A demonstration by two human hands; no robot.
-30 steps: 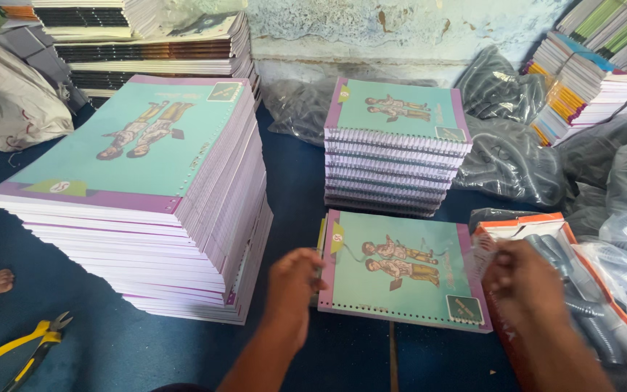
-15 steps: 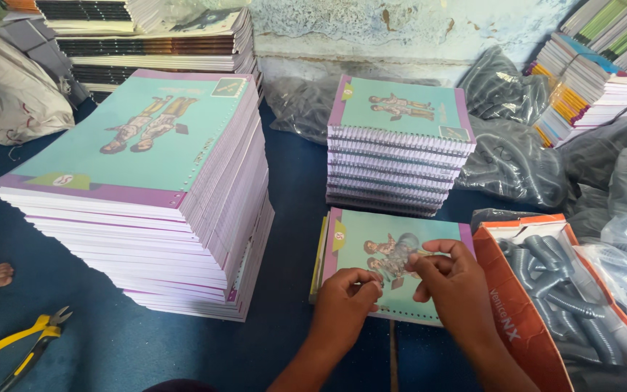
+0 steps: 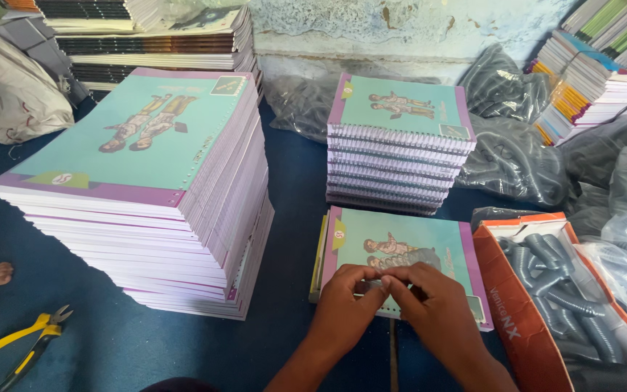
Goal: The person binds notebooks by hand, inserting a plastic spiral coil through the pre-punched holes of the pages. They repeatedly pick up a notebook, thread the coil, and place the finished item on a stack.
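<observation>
Head view: left hand [image 3: 346,301], right hand [image 3: 429,305] fingers pinch small grey piece, mostly hidden, over notebook [image 3: 400,250].

Your hands [image 3: 386,297] meet on the notebook [image 3: 400,254] lying on the floor [image 3: 292,181] before you. Behind it stands a short pile of bound notebooks [image 3: 399,156]. To its left stands the tall stack [image 3: 154,196], to its right the box of coils [image 3: 567,290]. The pliers [image 3: 27,345] lie near the floor's left edge.
</observation>
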